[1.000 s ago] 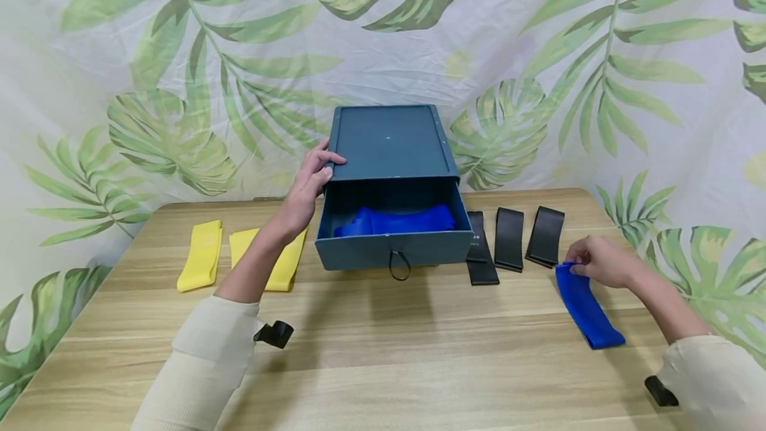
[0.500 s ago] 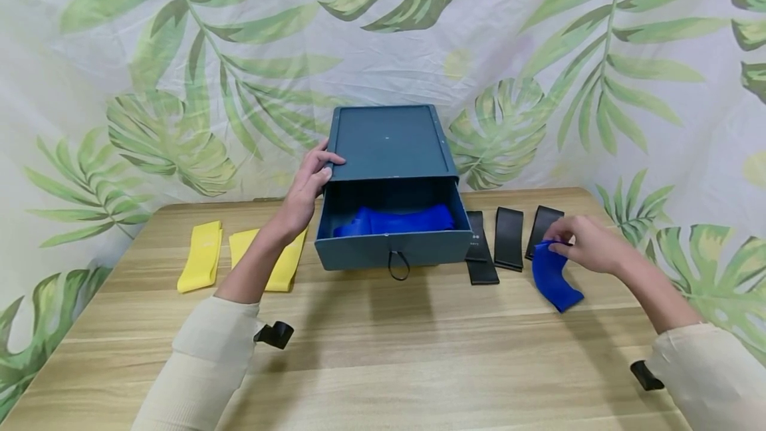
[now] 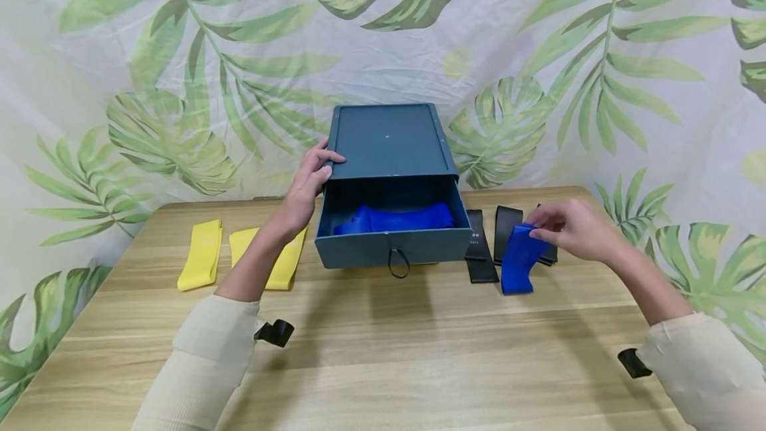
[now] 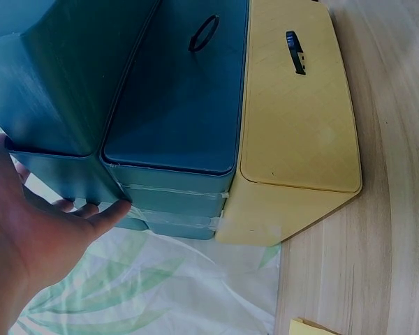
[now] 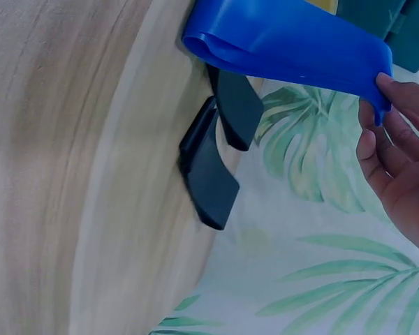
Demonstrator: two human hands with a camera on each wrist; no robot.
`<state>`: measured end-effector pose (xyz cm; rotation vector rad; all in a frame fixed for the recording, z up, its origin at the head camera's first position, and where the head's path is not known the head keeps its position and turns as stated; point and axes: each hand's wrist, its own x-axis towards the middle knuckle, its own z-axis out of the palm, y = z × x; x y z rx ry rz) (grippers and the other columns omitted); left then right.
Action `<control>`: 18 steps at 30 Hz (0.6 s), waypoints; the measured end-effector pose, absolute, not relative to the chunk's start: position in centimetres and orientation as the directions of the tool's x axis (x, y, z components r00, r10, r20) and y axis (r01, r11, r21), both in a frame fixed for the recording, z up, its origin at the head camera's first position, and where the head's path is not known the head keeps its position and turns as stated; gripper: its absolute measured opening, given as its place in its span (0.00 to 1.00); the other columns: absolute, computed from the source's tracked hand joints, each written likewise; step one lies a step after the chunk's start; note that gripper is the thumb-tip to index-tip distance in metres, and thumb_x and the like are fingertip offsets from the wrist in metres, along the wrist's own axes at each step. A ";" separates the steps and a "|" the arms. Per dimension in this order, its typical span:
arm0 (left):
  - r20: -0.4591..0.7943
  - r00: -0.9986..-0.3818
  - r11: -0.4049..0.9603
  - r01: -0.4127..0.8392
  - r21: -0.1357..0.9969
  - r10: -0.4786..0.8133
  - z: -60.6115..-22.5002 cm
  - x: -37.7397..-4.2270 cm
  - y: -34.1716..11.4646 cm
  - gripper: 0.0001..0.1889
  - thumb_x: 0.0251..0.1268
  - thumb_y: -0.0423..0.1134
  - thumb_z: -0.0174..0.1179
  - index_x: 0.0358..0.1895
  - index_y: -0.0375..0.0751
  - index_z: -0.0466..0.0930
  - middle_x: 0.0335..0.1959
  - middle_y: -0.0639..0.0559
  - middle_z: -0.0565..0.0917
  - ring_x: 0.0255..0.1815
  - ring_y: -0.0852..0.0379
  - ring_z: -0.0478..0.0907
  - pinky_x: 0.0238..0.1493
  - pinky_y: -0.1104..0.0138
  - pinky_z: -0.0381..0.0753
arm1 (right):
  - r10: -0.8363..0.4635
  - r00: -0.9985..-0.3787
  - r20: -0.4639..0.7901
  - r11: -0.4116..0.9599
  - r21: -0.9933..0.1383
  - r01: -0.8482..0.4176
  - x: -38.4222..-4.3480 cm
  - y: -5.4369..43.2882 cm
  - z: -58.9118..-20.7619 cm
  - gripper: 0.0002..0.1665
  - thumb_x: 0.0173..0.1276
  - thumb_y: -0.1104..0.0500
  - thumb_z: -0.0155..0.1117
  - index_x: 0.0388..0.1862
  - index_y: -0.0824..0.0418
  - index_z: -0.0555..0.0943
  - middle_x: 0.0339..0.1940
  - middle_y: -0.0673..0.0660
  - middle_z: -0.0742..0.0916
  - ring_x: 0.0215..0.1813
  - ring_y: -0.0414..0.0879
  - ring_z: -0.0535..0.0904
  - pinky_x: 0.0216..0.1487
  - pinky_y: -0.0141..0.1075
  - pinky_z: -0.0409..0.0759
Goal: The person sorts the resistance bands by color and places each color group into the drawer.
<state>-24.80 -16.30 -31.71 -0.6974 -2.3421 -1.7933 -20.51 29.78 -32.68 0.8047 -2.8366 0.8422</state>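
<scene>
My right hand (image 3: 577,230) pinches a flat blue resistance band loop (image 3: 519,261) by its upper end. The band hangs in front of the black bands on the right, and its folded lower end shows in the right wrist view. My left hand (image 3: 304,191) rests against the left side of a dark teal drawer box (image 3: 391,142), some fingers over its top edge. In the left wrist view its fingers lie spread along the side. The top drawer (image 3: 359,255) is pulled out, with blue bands (image 3: 407,219) inside. A black loop handle (image 3: 399,265) hangs from its front.
Below the top unit are another teal drawer (image 4: 181,91) and a yellow drawer (image 4: 300,118), both closed. Yellow bands (image 3: 201,255) lie on the left of the wooden table (image 3: 419,364). Black bands (image 3: 481,251) lie right of the drawers. A leaf-patterned cloth (image 3: 383,58) hangs behind.
My right hand has moved left with the blue band, lifting it off the table's right side toward the drawers and over the black bands. The left hand has stayed put.
</scene>
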 end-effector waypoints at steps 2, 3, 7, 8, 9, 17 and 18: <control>0.357 -0.888 0.198 0.420 0.886 0.289 -31.7 -24.8 -16.3 0.22 0.80 0.43 0.38 0.63 0.29 0.67 0.86 0.45 0.43 0.85 0.42 0.42 0.76 0.33 0.46 | -0.459 -0.862 0.216 0.717 -0.482 -0.503 -20.5 29.5 -32.4 0.07 0.64 0.70 0.74 0.42 0.67 0.89 0.34 0.55 0.91 0.35 0.46 0.88 0.37 0.32 0.84; 0.358 -0.888 0.198 0.421 0.885 0.289 -31.6 -24.8 -16.3 0.22 0.81 0.43 0.38 0.63 0.29 0.67 0.86 0.45 0.43 0.85 0.42 0.42 0.76 0.33 0.46 | -0.457 -0.863 0.216 0.722 -0.477 -0.501 -20.5 29.4 -32.2 0.08 0.64 0.70 0.73 0.42 0.67 0.89 0.34 0.55 0.91 0.35 0.46 0.88 0.37 0.32 0.84; 0.355 -0.888 0.201 0.420 0.885 0.293 -31.5 -24.7 -16.3 0.22 0.81 0.43 0.37 0.63 0.29 0.66 0.86 0.46 0.43 0.85 0.42 0.42 0.76 0.33 0.46 | -0.442 -0.865 0.238 0.731 -0.462 -0.502 -20.2 29.0 -31.6 0.08 0.65 0.70 0.72 0.43 0.67 0.89 0.35 0.56 0.92 0.35 0.47 0.88 0.37 0.32 0.84; 0.353 -0.888 0.200 0.418 0.886 0.294 -31.4 -24.6 -16.3 0.22 0.81 0.43 0.37 0.64 0.29 0.66 0.86 0.47 0.42 0.85 0.42 0.42 0.76 0.33 0.45 | -0.440 -0.864 0.246 0.731 -0.462 -0.503 -20.2 28.9 -31.4 0.08 0.65 0.71 0.72 0.43 0.68 0.89 0.35 0.57 0.92 0.35 0.47 0.88 0.37 0.32 0.84; 0.352 -0.888 0.198 0.417 0.887 0.294 -31.4 -24.6 -16.2 0.22 0.80 0.43 0.37 0.64 0.29 0.66 0.86 0.47 0.42 0.85 0.42 0.42 0.76 0.32 0.45 | -0.438 -0.862 0.254 0.727 -0.464 -0.506 -20.1 28.8 -31.2 0.07 0.65 0.71 0.72 0.42 0.68 0.89 0.35 0.57 0.92 0.35 0.47 0.88 0.37 0.31 0.84; 0.352 -0.890 0.194 0.415 0.889 0.291 -31.5 -24.5 -16.2 0.22 0.81 0.44 0.37 0.63 0.29 0.66 0.86 0.44 0.42 0.85 0.41 0.42 0.76 0.32 0.45 | -0.386 -0.876 0.288 0.694 -0.536 -0.482 -19.8 28.0 -29.2 0.07 0.67 0.71 0.70 0.43 0.70 0.88 0.36 0.60 0.91 0.35 0.38 0.86 0.38 0.24 0.80; 0.352 -0.890 0.195 0.416 0.888 0.290 -31.5 -24.6 -16.2 0.22 0.81 0.44 0.38 0.63 0.29 0.67 0.86 0.44 0.42 0.85 0.41 0.42 0.76 0.32 0.45 | -0.381 -0.877 0.294 0.687 -0.545 -0.481 -19.7 27.9 -28.9 0.07 0.67 0.71 0.70 0.43 0.70 0.88 0.36 0.61 0.91 0.35 0.36 0.85 0.37 0.24 0.80</control>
